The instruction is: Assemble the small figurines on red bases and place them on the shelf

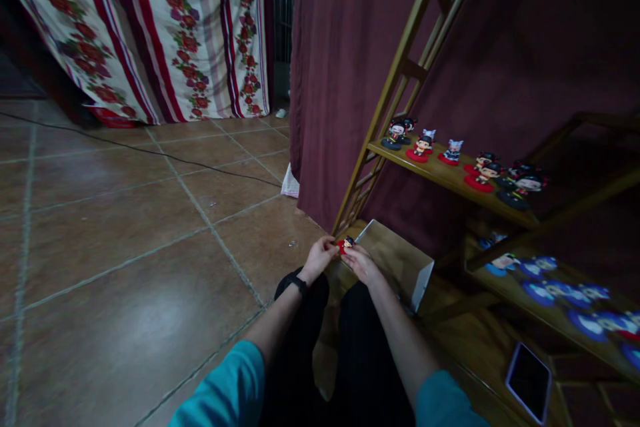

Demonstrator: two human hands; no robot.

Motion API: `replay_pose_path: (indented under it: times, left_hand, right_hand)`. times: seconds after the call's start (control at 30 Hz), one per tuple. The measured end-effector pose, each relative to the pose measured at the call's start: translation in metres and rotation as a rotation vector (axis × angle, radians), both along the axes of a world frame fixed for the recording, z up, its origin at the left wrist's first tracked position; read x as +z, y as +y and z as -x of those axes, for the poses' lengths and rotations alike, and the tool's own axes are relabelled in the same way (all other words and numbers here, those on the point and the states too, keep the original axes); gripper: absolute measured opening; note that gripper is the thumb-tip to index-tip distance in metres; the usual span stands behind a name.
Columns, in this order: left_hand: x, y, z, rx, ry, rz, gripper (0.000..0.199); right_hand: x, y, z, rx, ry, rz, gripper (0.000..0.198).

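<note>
Between my two hands, above my knees, is a small figurine (pixel 349 241) with dark hair on a red round base. My left hand (pixel 321 257), with a dark band at the wrist, pinches the left edge of that base. From the other side my right hand (pixel 362 263) grips the figurine, its fingers closed at the base and lower body. An open cardboard box (pixel 400 250) stands just beyond my right hand; its inside is only partly seen.
At right stands a wooden shelf (pixel 440 170) with several figurines on red and dark bases. Its lower board (pixel 480 260) bears several figurines on blue bases. A phone (pixel 530 380) lies at lower right. A black cable (pixel 150 150) crosses the tiled floor. Curtains (pixel 330 80) hang behind.
</note>
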State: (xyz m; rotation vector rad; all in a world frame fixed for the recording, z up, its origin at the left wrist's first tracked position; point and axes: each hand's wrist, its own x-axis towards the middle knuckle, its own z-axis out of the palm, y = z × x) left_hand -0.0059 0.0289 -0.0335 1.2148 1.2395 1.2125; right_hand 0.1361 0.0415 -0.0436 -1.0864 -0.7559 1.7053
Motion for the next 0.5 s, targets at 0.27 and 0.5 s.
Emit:
replay_pose_path:
  times: [0.27,0.5]
  left_hand:
    - [0.018,-0.022,-0.001,-0.093,1.031,-0.116,0.032]
    - [0.019,-0.028,-0.005,-0.129,1.322,-0.244,0.044]
  right_hand:
    - [0.0,0.001,-0.009,-0.023,-0.058,-0.004,0.023]
    - [-0.002,0.0,-0.01,-0.022,-0.121,-0.018,0.031]
